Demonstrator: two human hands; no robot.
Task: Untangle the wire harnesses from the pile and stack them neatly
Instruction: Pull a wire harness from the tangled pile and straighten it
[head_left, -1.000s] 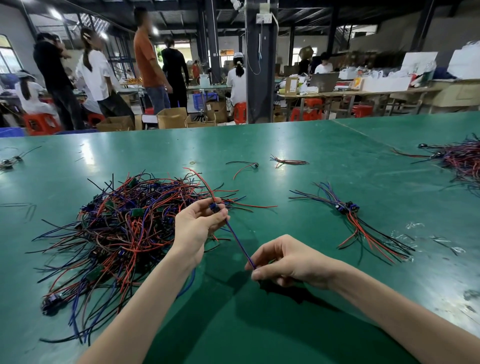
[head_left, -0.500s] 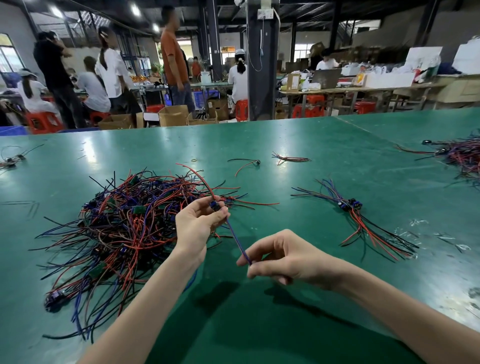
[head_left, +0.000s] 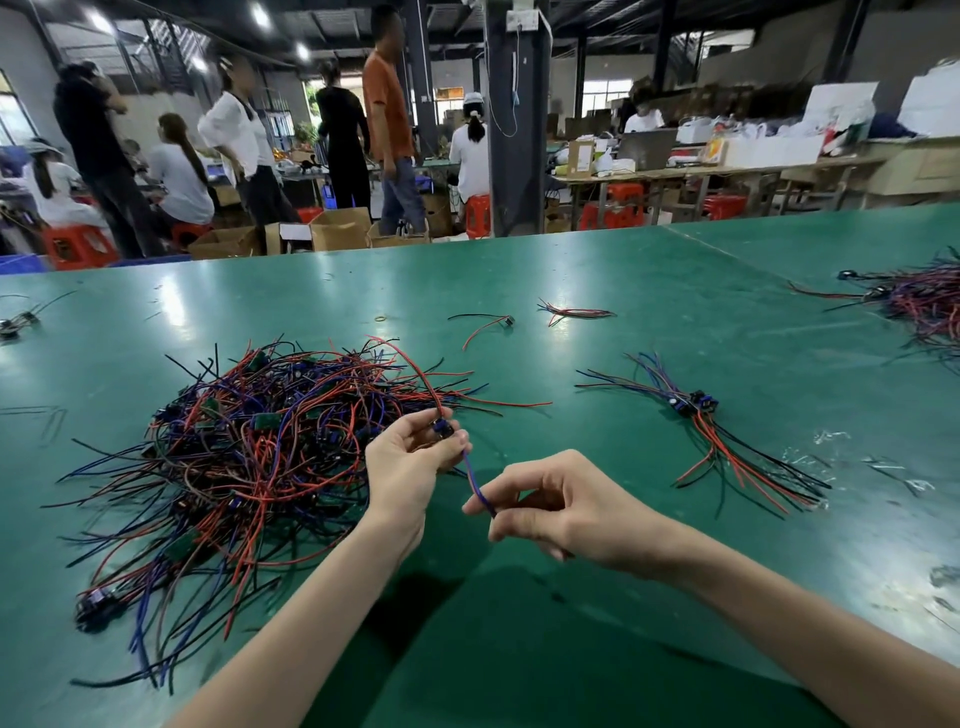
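Observation:
A tangled pile of red, blue and black wire harnesses (head_left: 244, 467) lies on the green table (head_left: 649, 322), left of centre. My left hand (head_left: 408, 467) pinches the small blue connector of one harness (head_left: 475, 480) at the pile's right edge; a red wire arcs from it back into the pile. My right hand (head_left: 566, 506) pinches the blue wire of that harness a short way below the connector. A small laid-out bunch of harnesses (head_left: 727, 447) rests to the right, its connectors together.
Two loose harnesses (head_left: 488, 322) (head_left: 571, 313) lie further back. Another pile (head_left: 924, 306) sits at the far right edge, and a stray harness (head_left: 15, 322) at the far left. People, stools and cardboard boxes stand beyond the table's far edge.
My right hand has slid up the blue wire toward my left hand, shortening the stretch between them. The left hand stays at the pile's edge.

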